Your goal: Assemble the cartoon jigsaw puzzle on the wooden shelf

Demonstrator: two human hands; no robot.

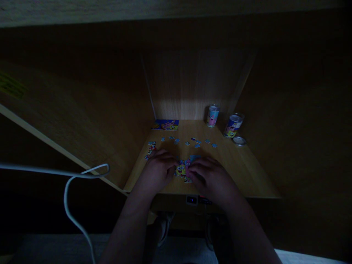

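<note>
A partly joined cartoon jigsaw patch (pixel 183 169) lies near the front edge of a small wooden desk (pixel 242 172). My left hand (pixel 158 170) rests at its left side, fingers curled toward it. My right hand (pixel 210 176) lies at its right side, fingers bent and pressing on the pieces. Loose blue puzzle pieces (pixel 192 142) are scattered across the middle of the desk, with a small cluster (pixel 150 149) at the left. The scene is very dark.
A picture card (pixel 166 125) lies at the back left. Two printed tins (pixel 212 116) (pixel 233 125) stand at the back right, with a round lid (pixel 239 140) beside them. Wooden side walls enclose the desk. A white cable (pixel 74 183) hangs at the left.
</note>
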